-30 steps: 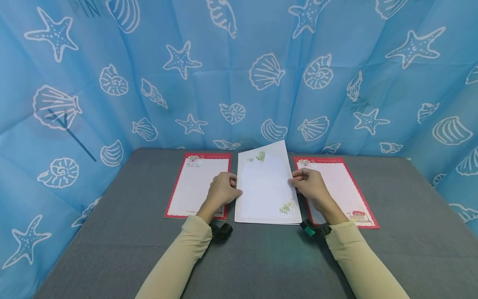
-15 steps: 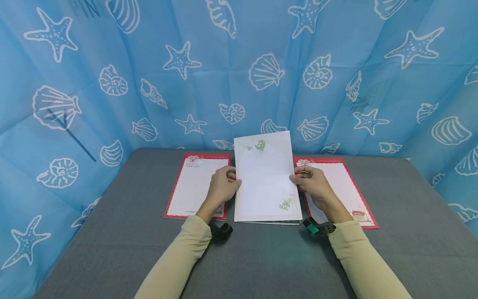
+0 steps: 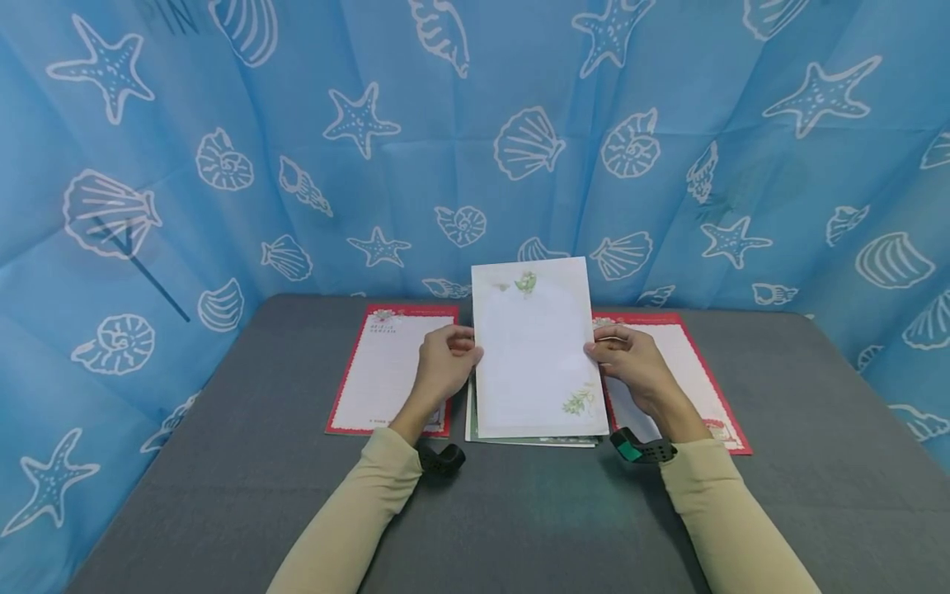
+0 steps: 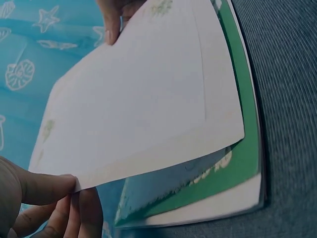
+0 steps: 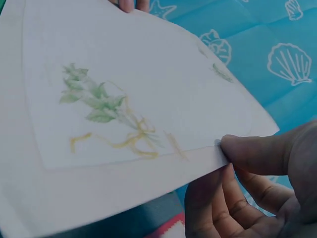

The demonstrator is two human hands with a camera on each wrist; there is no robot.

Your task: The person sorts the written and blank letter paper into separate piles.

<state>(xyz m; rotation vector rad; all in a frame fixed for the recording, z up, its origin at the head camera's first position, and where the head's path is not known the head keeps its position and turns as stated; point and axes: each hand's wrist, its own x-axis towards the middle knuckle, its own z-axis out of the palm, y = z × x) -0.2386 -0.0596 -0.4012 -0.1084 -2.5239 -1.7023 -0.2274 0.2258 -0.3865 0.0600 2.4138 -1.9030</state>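
A white sheet of paper with pale green leaf sprigs is held up between both hands, tilted, its far edge raised. My left hand pinches its left edge between thumb and fingers, as the left wrist view also shows. On the opposite edge my right hand pinches the sheet with thumb on top and fingers beneath; in the right wrist view a sprig with a yellow ribbon is plain. Underneath lies a stack with a green-bordered sheet on top, mostly hidden by the lifted one.
A red-bordered sheet lies left of the stack, partly under the left hand. Another red-bordered sheet lies to the right. All rest on a grey table; a blue shell-patterned curtain hangs behind.
Both hands have raised the white sheet from the stack and shifted it slightly right. The green-edged sheet beneath now shows along the left and bottom. The red-bordered sheets have stayed put.
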